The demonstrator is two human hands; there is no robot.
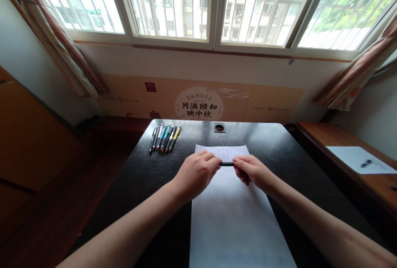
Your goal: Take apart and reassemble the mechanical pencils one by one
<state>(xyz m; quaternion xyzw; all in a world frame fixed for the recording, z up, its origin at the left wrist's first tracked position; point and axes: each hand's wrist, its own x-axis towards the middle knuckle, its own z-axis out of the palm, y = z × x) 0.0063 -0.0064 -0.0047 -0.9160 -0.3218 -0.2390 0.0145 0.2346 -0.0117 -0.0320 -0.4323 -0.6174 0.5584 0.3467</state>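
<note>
Now a thin dark stick (227,163), maybe a pen, sits across the paper (232,218), pinched by the left hand (198,172) and the right hand (250,168). It could slip if one hand holds too loosely. Its long side runs left to right; I can't tell where its tip points. More pens (164,139) lie on the worktop (133,181).

"What colour is the tabletop (133,181)?"

"Black, with greyish patches of light at its far side."

"And the pens (170,139)?"

"Mostly black below, with blue, teal, white and, at one end, yellow above."

"The paper (229,218)?"

"Pale bluish white on the near stretch, fine dark rows over the far part. The slim bar (227,163) across it is dark."

"The curtains (359,73)?"

"Dusty pink and beige, striped."

"That panel (276,94) below the windows?"

"Tan, with black characters on a paler disc (201,98)."
</note>
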